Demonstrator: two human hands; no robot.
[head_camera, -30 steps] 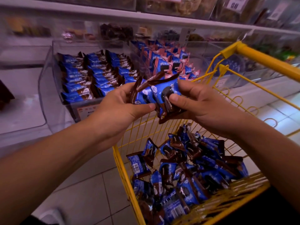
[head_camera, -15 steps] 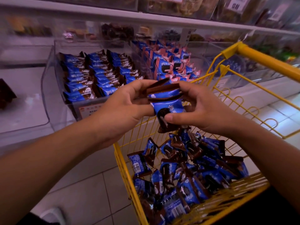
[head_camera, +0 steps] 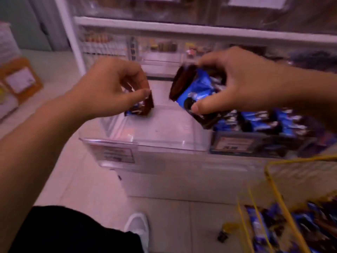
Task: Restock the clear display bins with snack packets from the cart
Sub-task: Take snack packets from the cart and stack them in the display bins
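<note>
Nearest to the camera, at the lower right, stands the yellow wire cart (head_camera: pixel 273 187) with many blue snack packets (head_camera: pixel 284 227) in it. A white shoe (head_camera: pixel 137 228) is on the tiled floor beside the cart.

Farther forward, both hands are above the clear bin (head_camera: pixel 145 143), which looks nearly bare inside. The left hand (head_camera: pixel 107 88) pinches a single packet (head_camera: pixel 141 106) between thumb and curled fingers. This packet hangs almost upright, its long axis pointing down, and its lower edge is very near the bin floor or touching it; the blur does not let me say which. The right hand (head_camera: pixel 235 84) clamps a small bundle of packets (head_camera: pixel 195 92), thumb below and fingers over the top. The bundle is tilted and is higher, over the right side of the same bin, close to the wall shared with the full bin (head_camera: pixel 233 145) on the right.

I judge the left hand is nearer to placing: its packet lies straight below the fingertips, so opening the fingers should set it down. The bundle probably needs lowering first.

Behind are white shelves (head_camera: pixel 164 28) with more bins, too blurred to read.
</note>
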